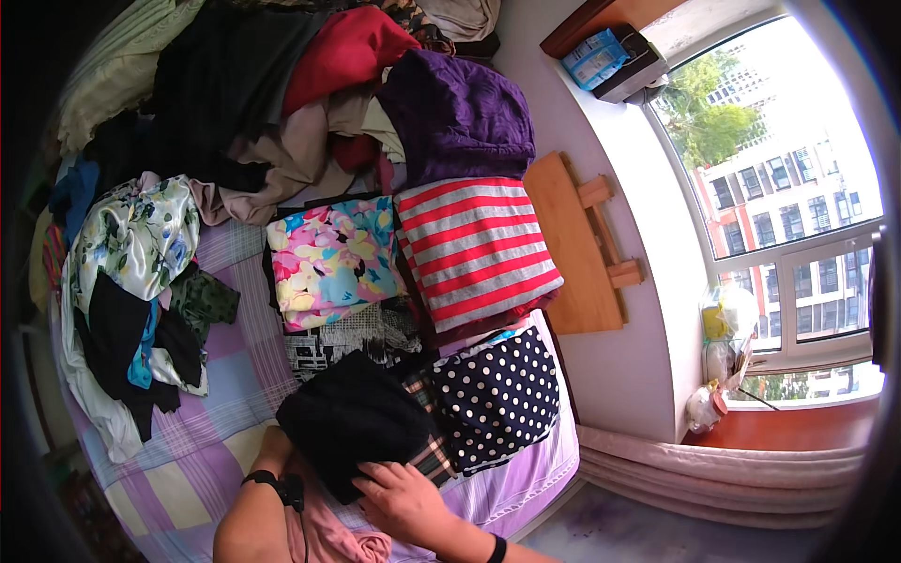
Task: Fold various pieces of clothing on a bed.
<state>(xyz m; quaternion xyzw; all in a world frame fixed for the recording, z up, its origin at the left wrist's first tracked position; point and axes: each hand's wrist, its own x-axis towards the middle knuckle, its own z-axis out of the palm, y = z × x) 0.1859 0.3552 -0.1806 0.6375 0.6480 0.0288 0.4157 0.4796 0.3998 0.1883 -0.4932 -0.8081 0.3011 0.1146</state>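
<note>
A folded black garment lies between my hands, overlapping a plaid cloth and a black-and-white patterned cloth. My left hand reaches to its left edge, the fingers hidden behind the cloth; a black strap circles that wrist. At the near edge, my right hand has its fingers curled over the fabric. To the right is a folded navy polka-dot garment. Beyond sit a folded floral garment and a red-and-grey striped one on a stack.
A purple garment, a red cloth and dark clothing heap at the bed's far end. Loose satin floral fabric lies left on the checked bedsheet. A wooden board stands between bed and wall, near the window.
</note>
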